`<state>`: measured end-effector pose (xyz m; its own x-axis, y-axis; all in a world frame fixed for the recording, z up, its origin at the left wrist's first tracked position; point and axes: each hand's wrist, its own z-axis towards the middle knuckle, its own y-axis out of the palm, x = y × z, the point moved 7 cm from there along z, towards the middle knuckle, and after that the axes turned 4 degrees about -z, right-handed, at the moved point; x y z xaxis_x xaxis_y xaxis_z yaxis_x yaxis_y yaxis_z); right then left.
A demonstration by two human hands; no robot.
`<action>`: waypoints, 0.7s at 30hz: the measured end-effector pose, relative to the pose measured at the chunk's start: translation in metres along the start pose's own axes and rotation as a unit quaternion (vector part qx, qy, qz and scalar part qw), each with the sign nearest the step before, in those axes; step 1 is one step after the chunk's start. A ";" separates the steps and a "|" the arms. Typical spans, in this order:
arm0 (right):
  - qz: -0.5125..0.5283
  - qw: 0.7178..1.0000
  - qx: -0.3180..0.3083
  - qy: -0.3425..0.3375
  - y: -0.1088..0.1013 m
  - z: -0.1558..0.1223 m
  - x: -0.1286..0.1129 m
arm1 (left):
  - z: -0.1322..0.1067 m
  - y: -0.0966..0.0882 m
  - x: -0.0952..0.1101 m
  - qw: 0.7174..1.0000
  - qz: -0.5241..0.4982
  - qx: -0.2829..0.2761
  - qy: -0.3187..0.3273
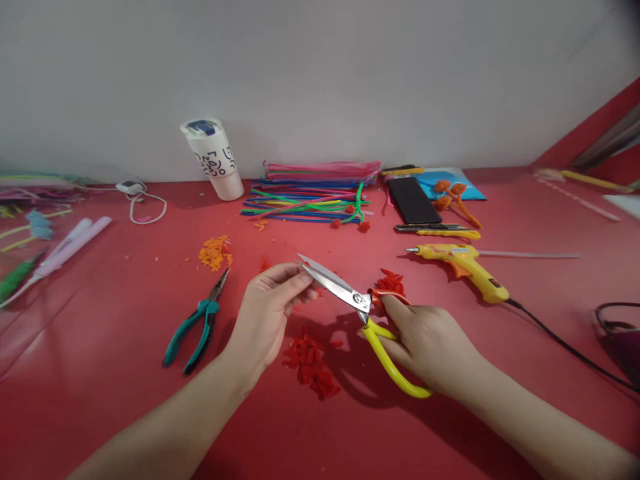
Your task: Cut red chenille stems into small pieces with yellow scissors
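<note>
My right hand (425, 340) grips a pair of scissors (343, 290) by its handles, one loop yellow and the other orange-red. The blades point to the left and stand slightly apart at the tips. Beside those tips, the thumb and fingers of my left hand (277, 300) are pinched together; whatever lies between them is too small or hidden to make out. Below the blades lies a pile of red cut pieces (313, 363). A second heap of red pieces (391, 281) sits behind the scissors' handles, partly covered.
Teal-handled pliers (203, 327) and orange bits (215, 253) lie to the left. A white tumbler (213, 160) stands near the wall beside colourful pipe cleaners (310, 193). At right are a phone (414, 200) and a yellow glue gun (463, 267) with its black cord.
</note>
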<state>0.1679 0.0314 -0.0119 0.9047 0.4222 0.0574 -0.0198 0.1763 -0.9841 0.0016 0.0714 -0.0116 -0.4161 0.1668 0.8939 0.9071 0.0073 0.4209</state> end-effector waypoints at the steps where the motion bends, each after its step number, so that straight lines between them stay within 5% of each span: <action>1: -0.001 1.000 0.002 0.000 0.000 0.000 0.000 | 0.000 0.000 0.000 1.000 0.003 0.000 0.001; 15: 0.003 1.000 0.007 0.011 -0.002 -0.001 0.002 | 0.000 -0.002 0.003 1.000 0.014 0.002 0.020; 21: 0.068 0.995 -0.025 0.072 -0.002 0.002 0.011 | 0.000 0.001 0.002 1.000 0.005 -0.014 0.006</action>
<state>0.1769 0.0373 -0.0093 0.9465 0.3073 -0.0986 -0.1287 0.0793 -0.9885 0.0015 0.0720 -0.0097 -0.4079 0.1544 0.8999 0.9092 -0.0216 0.4158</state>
